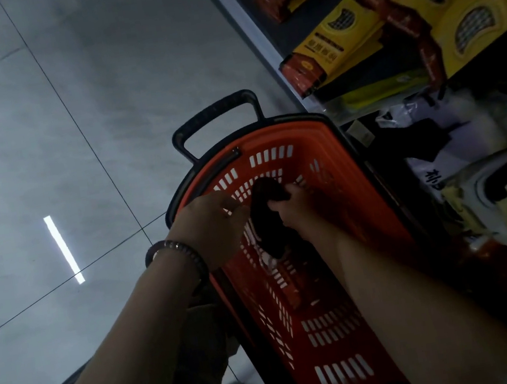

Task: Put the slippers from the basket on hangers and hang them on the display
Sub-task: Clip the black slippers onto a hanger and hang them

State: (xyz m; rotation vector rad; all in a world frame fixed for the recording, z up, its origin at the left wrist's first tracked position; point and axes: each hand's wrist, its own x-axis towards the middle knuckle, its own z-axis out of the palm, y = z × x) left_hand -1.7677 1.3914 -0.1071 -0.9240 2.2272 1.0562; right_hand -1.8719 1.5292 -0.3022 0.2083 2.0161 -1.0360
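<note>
An orange plastic basket with a black rim and a black pull handle stands on the floor below me. Both my hands reach into it. My right hand is closed around a dark slipper held just above the basket's inside. My left hand, with a beaded bracelet on the wrist, touches the slipper's left edge with its fingertips; whether it grips it is unclear. More dark items lie deeper in the basket under my right forearm, hard to make out. No hanger is visible.
Shelves on the right hold yellow and brown boxed goods and plastic-wrapped packages close beside the basket. Grey tiled floor spreads to the left, with a bright light reflection on it. My dark trouser leg is at the bottom left.
</note>
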